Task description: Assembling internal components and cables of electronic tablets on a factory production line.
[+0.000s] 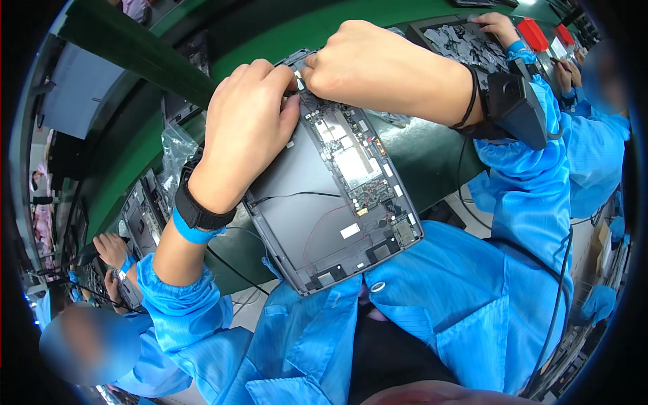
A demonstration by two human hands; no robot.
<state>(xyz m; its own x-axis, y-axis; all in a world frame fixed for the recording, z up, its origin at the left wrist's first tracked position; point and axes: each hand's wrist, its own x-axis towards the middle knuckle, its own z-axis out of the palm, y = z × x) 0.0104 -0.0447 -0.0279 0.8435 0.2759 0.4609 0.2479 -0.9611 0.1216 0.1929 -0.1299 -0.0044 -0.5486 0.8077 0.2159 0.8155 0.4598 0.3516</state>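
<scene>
Item: one open dark grey device shell, flat and slanted; we logged it beneath both hands, running from their fingertips back toward our blue smock.

Left hand: thumb and fingers bent together at the shell's far end; whether they pinched a small part we could not tell.

Right hand: fingers curled just beside the left fingertips, at the same end; their grasp lay hidden from us.

Condition: we judged the work partway. Done: the circuit board lay in the shell, below the right hand, bearing a silver plate. Outstanding, by our estimate: the spot at the fingertips, and the loose runs. A black cable and a thin red wire crossed the wide bay below the left hand. No cover lay over the interior.

Surroundings: green desk, below the right forearm; clear plastic bag, left of the left hand; tray of dark pieces, beyond the right wrist.
</scene>
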